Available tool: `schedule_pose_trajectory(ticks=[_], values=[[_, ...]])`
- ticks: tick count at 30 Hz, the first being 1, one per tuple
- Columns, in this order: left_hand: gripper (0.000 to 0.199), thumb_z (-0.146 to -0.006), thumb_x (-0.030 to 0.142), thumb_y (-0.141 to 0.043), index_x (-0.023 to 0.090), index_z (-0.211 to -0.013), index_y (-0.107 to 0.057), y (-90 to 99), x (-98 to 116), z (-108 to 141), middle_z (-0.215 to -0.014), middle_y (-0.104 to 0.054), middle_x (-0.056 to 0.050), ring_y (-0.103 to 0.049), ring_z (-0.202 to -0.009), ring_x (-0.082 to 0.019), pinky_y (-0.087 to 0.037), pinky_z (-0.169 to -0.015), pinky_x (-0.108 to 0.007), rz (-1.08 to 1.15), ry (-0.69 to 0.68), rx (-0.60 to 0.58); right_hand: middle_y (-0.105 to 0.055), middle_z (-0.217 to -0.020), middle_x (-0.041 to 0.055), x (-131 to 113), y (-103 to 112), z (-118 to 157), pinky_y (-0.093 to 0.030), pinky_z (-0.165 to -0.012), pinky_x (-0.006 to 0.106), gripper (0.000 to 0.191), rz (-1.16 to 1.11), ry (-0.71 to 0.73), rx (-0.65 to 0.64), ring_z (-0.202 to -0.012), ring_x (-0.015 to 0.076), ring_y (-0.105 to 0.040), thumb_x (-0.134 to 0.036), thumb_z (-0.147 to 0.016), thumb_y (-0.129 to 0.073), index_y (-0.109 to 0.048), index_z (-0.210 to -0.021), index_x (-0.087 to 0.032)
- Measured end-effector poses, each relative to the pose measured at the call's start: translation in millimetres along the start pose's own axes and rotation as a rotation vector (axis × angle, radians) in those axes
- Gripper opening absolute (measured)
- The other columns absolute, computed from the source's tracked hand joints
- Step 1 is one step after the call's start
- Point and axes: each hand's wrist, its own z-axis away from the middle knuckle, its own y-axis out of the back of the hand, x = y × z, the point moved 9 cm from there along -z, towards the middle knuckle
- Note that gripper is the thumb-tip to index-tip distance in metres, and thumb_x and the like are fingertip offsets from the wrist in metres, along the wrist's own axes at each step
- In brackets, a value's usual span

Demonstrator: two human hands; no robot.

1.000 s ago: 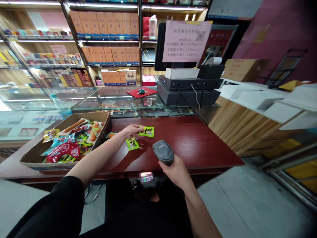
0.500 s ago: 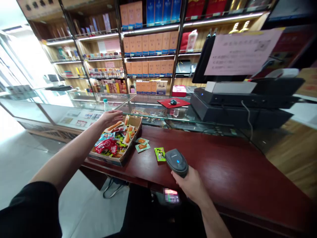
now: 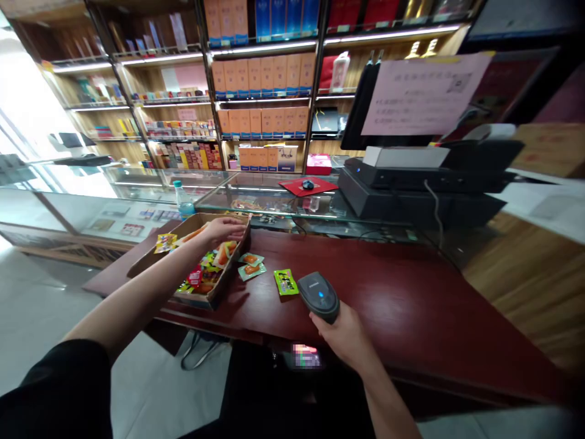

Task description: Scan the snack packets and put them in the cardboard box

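Observation:
My right hand [image 3: 346, 334] is wrapped round the handle of a dark grey barcode scanner [image 3: 319, 297], which shows a small blue light above the tabletop. My left hand [image 3: 223, 230] reaches over a cardboard box [image 3: 214, 300] of snack packets, its fingers stretched out and holding nothing that I can see. Inside the box, red, green and yellow wrapped snacks show partly behind my forearm. A green snack packet [image 3: 286, 282] lies left of the scanner. Two small clear packets with orange contents [image 3: 251, 270] lie between it and the box.
A glass display counter [image 3: 274, 204] runs behind the dark red wooden table [image 3: 384, 274]. On it are a bottle [image 3: 184, 201], a mouse [image 3: 308, 184] on a red mat [image 3: 292, 188], and a black register [image 3: 411, 195] with a paper sign [image 3: 425, 94]. Boxed shelves [image 3: 265, 76] stand behind.
My left hand has moved lower and to the right over the box, with its forearm now covering more snacks. The right hand still holds the scanner. The view has turned slightly right.

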Motion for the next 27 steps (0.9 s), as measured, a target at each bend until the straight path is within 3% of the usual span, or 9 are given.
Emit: schedule_pose_trajectory(ticks=[3,6,9,12,17,21,27], values=[[0.037,-0.054,0.015,-0.092,0.012,-0.080,-0.066,-57.3,-32,0,-0.070,-0.068,-0.004,-0.066,-0.063,-0.014,-0.060,-0.069,-0.033,-0.124,0.059,-0.131,-0.069,-0.059,0.0052,7,12,7,-0.049,-0.054,0.027,0.017,-0.019,0.000,0.034,-0.054,0.0217,-0.068,-0.035,-0.076,-0.060,-0.063,-0.080,-0.019],[0.037,-0.048,0.019,-0.092,0.014,-0.077,-0.069,-103.0,-73,2,-0.065,-0.066,0.000,-0.061,-0.057,-0.012,-0.055,-0.059,-0.025,-0.415,0.094,-0.252,-0.070,-0.061,0.0053,15,26,14,-0.050,-0.055,0.027,0.016,-0.026,-0.010,0.070,-0.058,0.0224,-0.069,-0.034,-0.076,-0.061,-0.063,-0.081,-0.019],[0.038,-0.042,0.019,-0.091,0.016,-0.074,-0.073,-132.2,-105,2,-0.058,-0.064,0.003,-0.056,-0.046,-0.011,-0.047,-0.049,-0.021,-0.741,0.070,-0.357,-0.074,-0.071,0.0077,26,37,20,-0.052,-0.061,0.028,0.014,-0.006,-0.029,0.105,-0.068,0.0240,-0.072,-0.032,-0.077,-0.062,-0.064,-0.081,-0.019],[0.034,-0.042,0.016,-0.088,0.017,-0.073,-0.075,-155.0,-121,3,-0.051,-0.062,0.003,-0.056,-0.044,-0.013,-0.045,-0.048,-0.021,-0.875,0.046,-0.481,-0.076,-0.082,0.0091,36,47,26,-0.053,-0.067,0.029,0.015,-0.019,-0.038,0.142,-0.078,0.0253,-0.073,-0.029,-0.076,-0.063,-0.067,-0.084,-0.018],[0.023,-0.045,0.013,-0.087,0.017,-0.063,-0.074,-189.9,-130,16,-0.059,-0.070,-0.002,-0.060,-0.050,-0.014,-0.048,-0.049,-0.020,-0.751,0.175,-0.622,-0.077,-0.087,0.0092,46,57,33,-0.054,-0.073,0.030,0.016,-0.068,-0.062,0.151,-0.084,0.0258,-0.073,-0.026,-0.075,-0.064,-0.069,-0.088,-0.017],[0.026,-0.054,0.023,-0.090,0.015,-0.074,-0.077,-216.3,-120,30,-0.080,-0.076,-0.008,-0.070,-0.067,-0.019,-0.056,-0.057,-0.025,-0.429,0.206,-0.591,-0.078,-0.091,0.0104,52,64,39,-0.054,-0.077,0.031,0.019,-0.093,-0.086,0.166,-0.086,0.0262,-0.073,-0.025,-0.074,-0.065,-0.070,-0.090,-0.017],[0.037,-0.056,0.028,-0.093,0.014,-0.084,-0.074,-235.0,-116,43,-0.098,-0.076,-0.012,-0.073,-0.087,-0.023,-0.061,-0.070,-0.031,-0.108,0.243,-0.555,-0.078,-0.094,0.0116,57,68,45,-0.055,-0.078,0.033,0.020,-0.078,-0.102,0.175,-0.091,0.0276,-0.074,-0.024,-0.074,-0.066,-0.070,-0.092,-0.016]])
